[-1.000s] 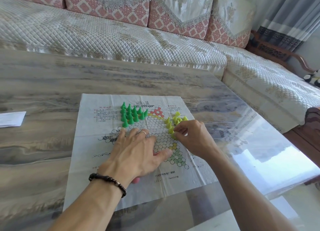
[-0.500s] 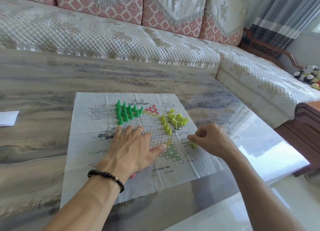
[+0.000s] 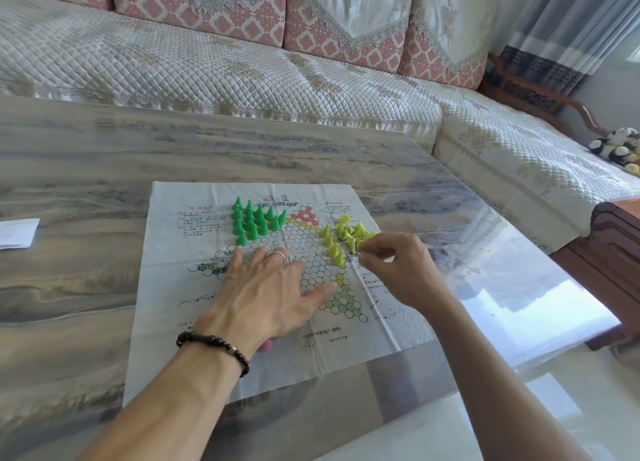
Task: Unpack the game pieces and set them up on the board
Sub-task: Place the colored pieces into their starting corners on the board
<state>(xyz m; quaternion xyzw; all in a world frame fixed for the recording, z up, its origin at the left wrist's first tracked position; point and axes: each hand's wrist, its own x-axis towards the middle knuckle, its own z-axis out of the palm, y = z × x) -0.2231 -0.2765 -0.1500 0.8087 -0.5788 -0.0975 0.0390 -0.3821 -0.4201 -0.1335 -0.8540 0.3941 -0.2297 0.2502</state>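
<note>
A creased paper game board (image 3: 207, 322) printed with a star of circles lies on the marble-patterned table. Several dark green cone pieces (image 3: 254, 221) stand in a cluster at its upper left. Several yellow-green pieces (image 3: 341, 235) sit at its upper right, some upright and some tipped over. My left hand (image 3: 266, 287) lies flat on the board's middle, fingers spread, pressing the paper down. My right hand (image 3: 398, 266) hovers at the near edge of the yellow group, its fingertips pinching a yellow piece (image 3: 358, 249). Something small and pink (image 3: 265, 346) peeks out under my left palm.
A white paper slip (image 3: 17, 234) lies at the table's left edge. A quilted sofa (image 3: 242, 69) runs along the far side and the right. A wooden armrest (image 3: 616, 253) and plush toys (image 3: 620, 145) are at the right. The table's glossy corner (image 3: 554, 305) is close to my right arm.
My right hand went out to the board's right margin, picked up a stray yellow piece, and has come back to the yellow cluster. My left hand stayed flat on the board.
</note>
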